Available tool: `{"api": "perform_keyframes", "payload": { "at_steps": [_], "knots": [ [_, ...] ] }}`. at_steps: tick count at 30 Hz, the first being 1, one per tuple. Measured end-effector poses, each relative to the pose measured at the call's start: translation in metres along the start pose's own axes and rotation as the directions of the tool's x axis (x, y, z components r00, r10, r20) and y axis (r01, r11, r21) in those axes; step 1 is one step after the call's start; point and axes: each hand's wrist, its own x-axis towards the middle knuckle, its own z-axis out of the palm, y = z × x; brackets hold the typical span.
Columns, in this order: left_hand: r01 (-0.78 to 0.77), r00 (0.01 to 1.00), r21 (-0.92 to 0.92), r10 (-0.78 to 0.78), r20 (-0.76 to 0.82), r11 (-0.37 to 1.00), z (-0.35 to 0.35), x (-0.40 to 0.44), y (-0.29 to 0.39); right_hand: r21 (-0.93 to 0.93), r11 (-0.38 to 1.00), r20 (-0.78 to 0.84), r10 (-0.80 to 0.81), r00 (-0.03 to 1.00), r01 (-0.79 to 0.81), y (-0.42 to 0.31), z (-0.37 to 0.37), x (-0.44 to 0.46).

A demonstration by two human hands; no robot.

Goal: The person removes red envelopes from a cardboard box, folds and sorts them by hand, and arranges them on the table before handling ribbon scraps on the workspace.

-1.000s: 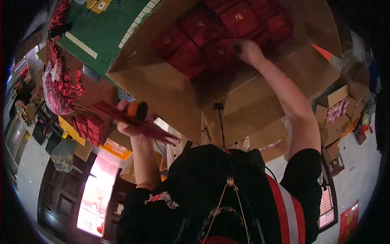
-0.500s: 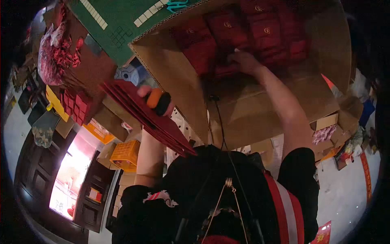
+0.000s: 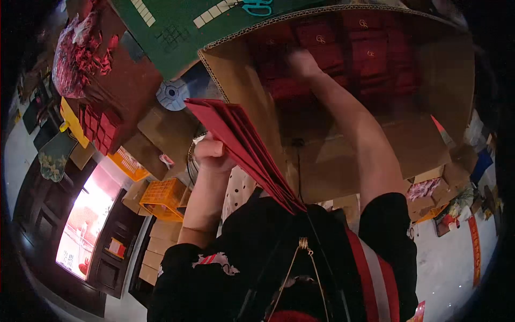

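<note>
Several flat red packets [image 3: 244,147] are gripped in a stack by my left hand [image 3: 213,154], outside the left wall of a large open cardboard box [image 3: 343,166]. Inside that box lie rows of dark red packets [image 3: 370,61], some with a gold emblem. My right hand [image 3: 304,63] reaches into the box over the left part of the rows. Its fingertips are dark and blurred, so whether they hold anything is hidden.
Behind the box is a green board [image 3: 188,37] with white tiles and teal scissors [image 3: 257,6]. To the left are a plastic bag of red material [image 3: 72,59], stacked red packets [image 3: 102,129] and an orange crate [image 3: 163,199].
My left hand has turned, and the packet stack now stands more steeply, closer to the box. My right hand has shifted left inside the box. The view has shifted too.
</note>
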Motion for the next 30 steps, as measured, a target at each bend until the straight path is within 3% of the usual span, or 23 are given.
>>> {"api": "perform_keyframes", "payload": {
  "at_steps": [1,3,4,6,9,10,11,14,16,17,19,20,21,22,23,24,25,26,27,29,30],
  "knots": [
    [-0.013,1.000,-0.081,0.014,0.021,0.997,-0.001,0.000,-0.005,-0.008,1.000,0.008,0.000,1.000,0.000,-0.002,-0.004,-0.011],
    [-0.026,0.997,-0.242,0.043,0.064,0.970,-0.003,0.001,-0.014,-0.143,0.987,-0.356,-0.115,0.927,0.067,-0.001,-0.015,-0.041],
    [0.046,0.993,-0.067,-0.039,0.108,0.997,-0.004,0.003,-0.002,-0.149,0.987,-0.352,-0.114,0.929,0.064,0.001,-0.019,-0.053],
    [0.110,0.982,0.109,-0.125,0.141,0.988,-0.004,0.005,0.004,0.009,1.000,-0.191,-0.021,0.981,0.023,0.006,-0.029,-0.077],
    [0.090,0.994,0.121,-0.096,0.046,0.989,-0.008,-0.004,0.000,0.106,0.994,-0.169,0.044,0.985,-0.027,0.018,-0.044,-0.102],
    [0.080,0.997,0.126,-0.081,0.004,0.989,-0.010,-0.007,-0.002,0.237,0.972,-0.126,0.034,0.991,-0.004,0.020,-0.051,-0.103],
    [0.033,0.999,-0.059,-0.033,-0.003,0.998,-0.016,-0.008,-0.011,0.365,0.931,-0.084,0.024,0.996,0.008,0.023,-0.058,-0.104],
    [0.111,0.992,0.129,-0.118,0.050,0.985,-0.011,-0.003,0.003,0.234,0.972,-0.188,0.016,0.982,0.029,0.004,-0.085,-0.089],
    [0.112,0.989,0.103,-0.121,0.087,0.988,-0.002,0.001,0.001,0.147,0.983,-0.165,-0.084,0.983,0.109,0.004,-0.086,-0.053],
    [0.114,0.987,0.107,-0.125,0.102,0.988,-0.002,0.001,0.001,0.148,0.983,-0.170,-0.085,0.982,0.110,0.019,-0.056,-0.031],
    [0.117,0.989,0.124,-0.126,0.073,0.985,-0.001,0.000,0.002,-0.076,0.989,-0.115,-0.134,0.984,0.126,0.057,0.027,0.027],
    [0.102,0.993,0.158,-0.111,0.046,0.982,-0.002,-0.002,0.003,-0.075,0.989,-0.121,-0.137,0.983,0.128,0.069,0.016,0.051],
    [0.090,0.995,0.193,-0.095,0.019,0.977,-0.003,-0.003,0.003,0.455,0.880,0.215,-0.256,0.943,0.135,0.078,-0.003,0.073],
    [0.079,0.997,0.228,-0.079,-0.008,0.970,-0.004,-0.005,0.004,0.680,0.730,0.321,-0.386,0.865,0.073,0.072,-0.002,0.076],
    [0.100,0.995,0.213,-0.098,-0.017,0.972,-0.005,-0.006,0.005,0.827,0.556,0.416,-0.503,0.758,-0.085,0.065,-0.002,0.079],
    [0.071,0.997,0.114,-0.071,-0.002,0.991,-0.006,-0.004,0.000,0.353,0.914,0.120,-0.255,0.960,0.199,0.040,0.019,0.056],
    [0.044,0.999,0.013,-0.044,0.014,0.999,-0.007,-0.003,-0.005,-0.303,0.945,-0.311,-0.219,0.925,0.122,0.019,0.032,0.031],
    [0.019,0.999,-0.089,-0.017,0.030,0.996,-0.009,-0.002,-0.010,-0.308,0.943,-0.303,-0.220,0.927,0.123,0.005,0.018,0.010],
    [0.081,0.995,0.031,-0.082,0.052,0.996,-0.008,0.000,-0.002,-0.115,0.982,-0.342,-0.184,0.922,0.153,-0.006,-0.010,-0.011],
    [0.137,0.986,0.148,-0.149,0.072,0.979,-0.007,0.002,0.002,0.076,0.981,-0.371,-0.140,0.918,0.180,-0.016,-0.027,-0.038],
    [0.128,0.988,0.150,-0.139,0.062,0.980,-0.007,0.002,0.002,0.004,0.990,-0.392,-0.129,0.911,0.142,-0.013,-0.024,-0.049]
  ]
}}
